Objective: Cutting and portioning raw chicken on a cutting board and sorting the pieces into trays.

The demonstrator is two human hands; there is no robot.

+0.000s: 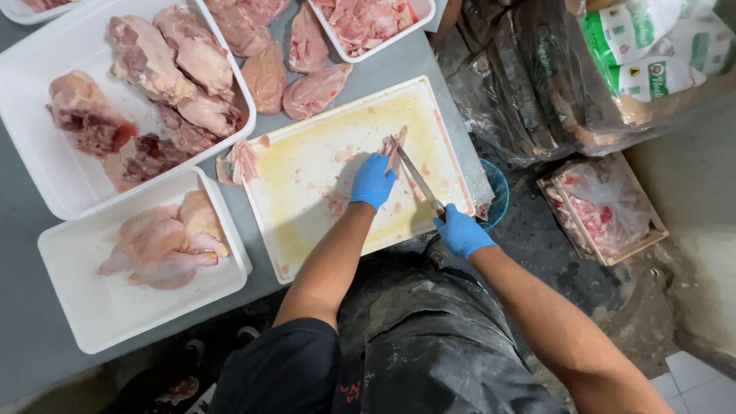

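Trimming step: left hand [373, 181] pins the meat strip [393, 146] on the cutting board [307, 172]; right hand [462, 231], clenched around the knife [418, 180], slices beside it. The next cut likely needs steady pressure.

Knife handle [443, 214] hidden — inside right grip [462, 232].

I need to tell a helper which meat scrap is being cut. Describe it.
On the white cutting board, look near its far edge. The small pink scrap lies under the knife tip, beside the gloved left hand, unlike the larger pieces in trays.
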